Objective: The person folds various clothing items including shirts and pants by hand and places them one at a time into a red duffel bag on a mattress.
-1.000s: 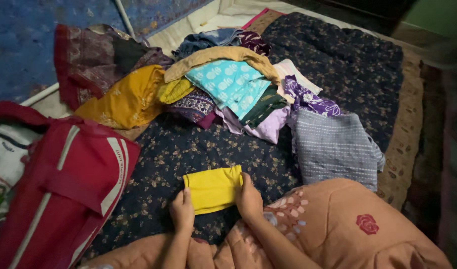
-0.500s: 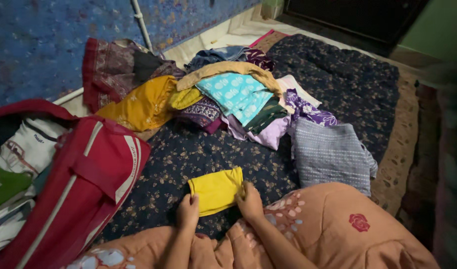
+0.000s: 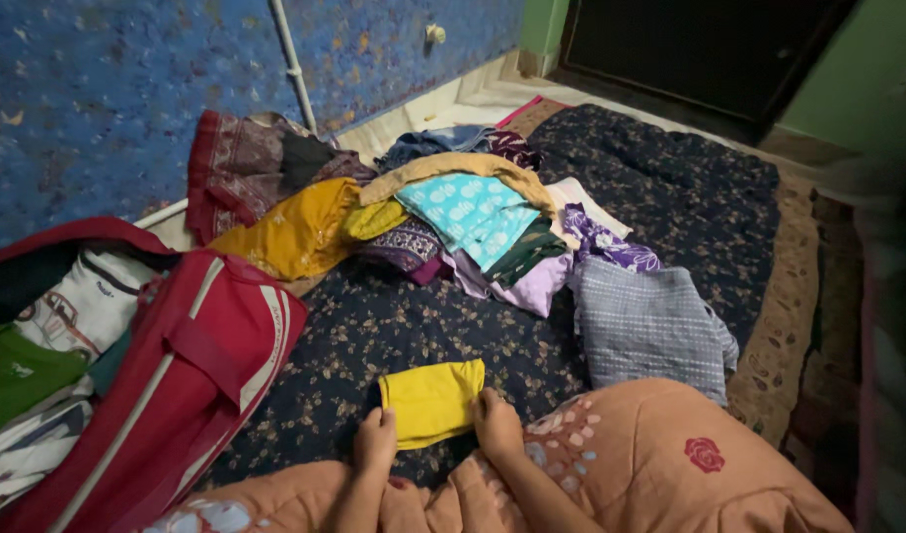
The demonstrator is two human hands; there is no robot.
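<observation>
Dark flowered bedding (image 3: 394, 326) lies under your folded yellow cloth (image 3: 431, 400), which sits just before your knees. Your left hand (image 3: 376, 440) and right hand (image 3: 496, 422) pinch its near corners. It looks light and limp, so grip the folded edges.

I'm looking down at a folded yellow cloth (image 3: 431, 401) lying on the dark flowered quilt (image 3: 374, 326). My left hand (image 3: 376, 441) is pinching its near left corner, my right hand (image 3: 496, 424) is pressing its right edge. A red bag (image 3: 191, 365) is lying open beside them.
</observation>
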